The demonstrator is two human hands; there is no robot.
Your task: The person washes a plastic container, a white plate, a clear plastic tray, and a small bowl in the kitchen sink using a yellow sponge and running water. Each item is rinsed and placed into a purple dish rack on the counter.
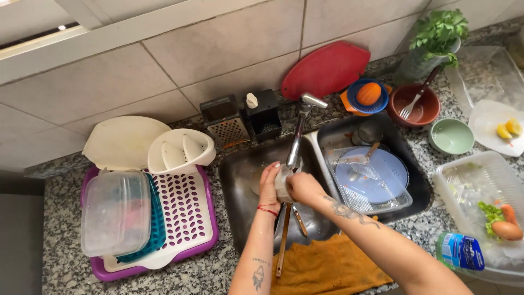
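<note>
Over the left basin of the steel sink (240, 180), both my hands meet under the tap (298, 134). My left hand (268, 183) and my right hand (303, 188) are closed around a small pale object (283, 183), probably a cup or jar, mostly hidden by my fingers. A red string bracelet circles my left wrist. Below my hands, long-handled utensils (284, 235) lie in the basin. Whether water runs from the tap I cannot tell.
The right basin (412, 180) holds a blue plate, a clear container and a dark cup. A purple drying rack (188, 229) with plastic containers stands left. An orange cloth (327, 267) drapes the front edge. Bowls, a grater, a red board and a tray of vegetables surround the sink.
</note>
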